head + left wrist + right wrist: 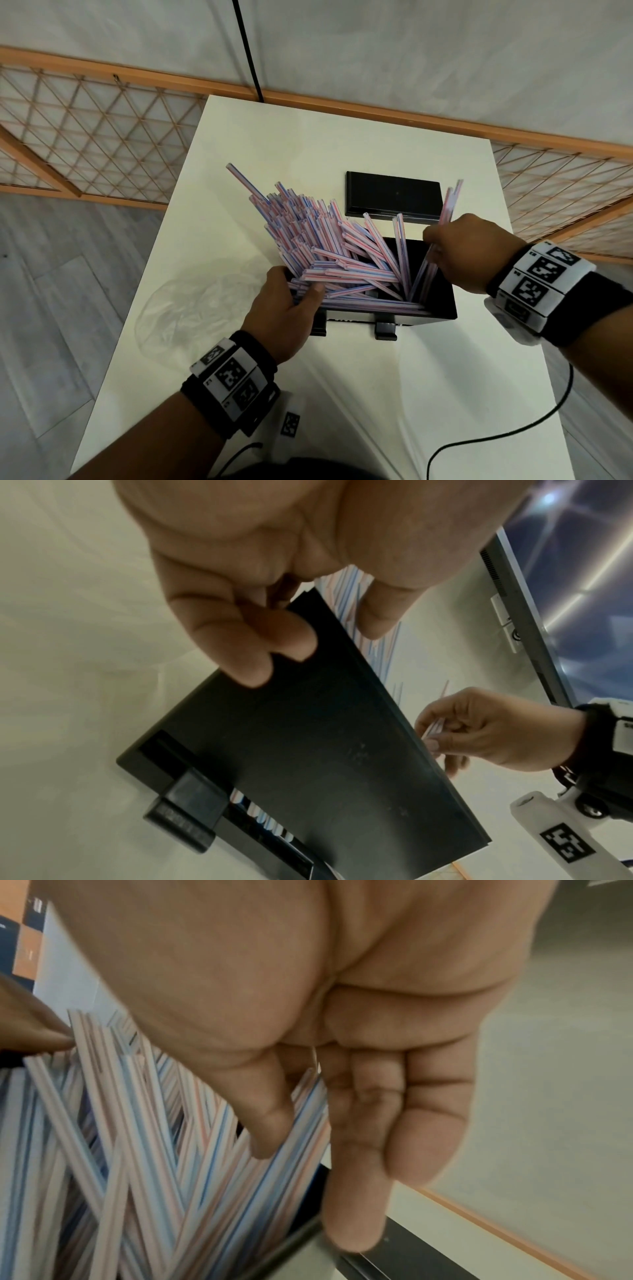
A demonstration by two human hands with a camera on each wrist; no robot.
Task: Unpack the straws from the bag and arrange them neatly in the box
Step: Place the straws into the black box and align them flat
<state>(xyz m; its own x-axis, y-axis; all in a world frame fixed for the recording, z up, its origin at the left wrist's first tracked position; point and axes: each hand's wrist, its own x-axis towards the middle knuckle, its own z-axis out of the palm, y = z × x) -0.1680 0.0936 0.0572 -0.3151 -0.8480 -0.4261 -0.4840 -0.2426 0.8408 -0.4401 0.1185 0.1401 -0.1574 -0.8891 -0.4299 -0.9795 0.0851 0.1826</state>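
Observation:
A black box stands mid-table, crammed with pink-and-blue striped straws that fan out and lean to the left over its rim. My left hand grips the box's front left corner. In the left wrist view its curled fingers lie on the outer wall, and the thumb presses on the straws inside. My right hand pinches a small bundle of straws standing upright at the box's right side; the right wrist view shows thumb and fingers around them.
The box's black lid lies flat behind the box. An empty clear plastic bag lies crumpled on the white table to the left. A black cable runs over the near right corner. A wooden lattice screen stands beyond the table.

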